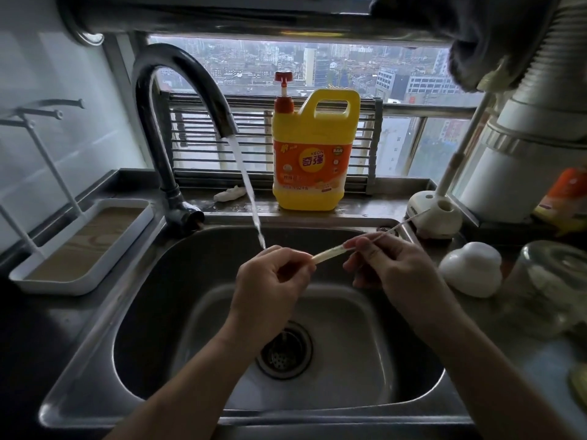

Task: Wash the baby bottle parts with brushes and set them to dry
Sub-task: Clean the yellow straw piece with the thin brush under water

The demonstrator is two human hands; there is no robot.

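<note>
Over the steel sink (149,281), my left hand (270,277) pinches one end of a thin pale straw (328,253). My right hand (387,265) pinches the thin wire handle of a straw brush (403,224) whose front end is inside the straw. Water runs from the dark curved faucet (178,100) and lands just left of my left hand. A white brush stand (435,214) with a long-handled brush sits on the ledge at the right.
A yellow dish-soap jug (313,154) stands on the window ledge. A white drying tray with posts (82,249) sits left of the sink. On the right counter are a white rounded cap (470,268) and an upturned clear bottle (552,281).
</note>
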